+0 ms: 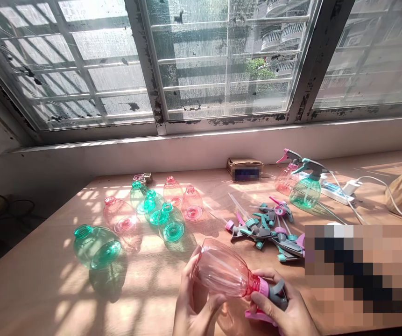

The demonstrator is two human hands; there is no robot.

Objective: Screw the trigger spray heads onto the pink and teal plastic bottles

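A clear pink spray bottle (223,270) lies sideways between my hands above the table's front. My left hand (195,303) is wrapped round the base end of its body. With thumb and fingers, my right hand (285,301) grips the pink collar of its grey-and-pink spray head (278,294), which sits on the bottle's neck. The trigger points down toward the table. To the upper right of the bottle lies a pile of loose spray heads (260,226) in grey, green and pink, with thin dip tubes sticking out.
Several open green bottles (97,247) and pink bottles (192,205) stand or lean at the left. Two bottles with heads, one green (306,191), stand at the back right by a power strip (337,191) and cables. A small cardboard box (244,163) sits near the wall.
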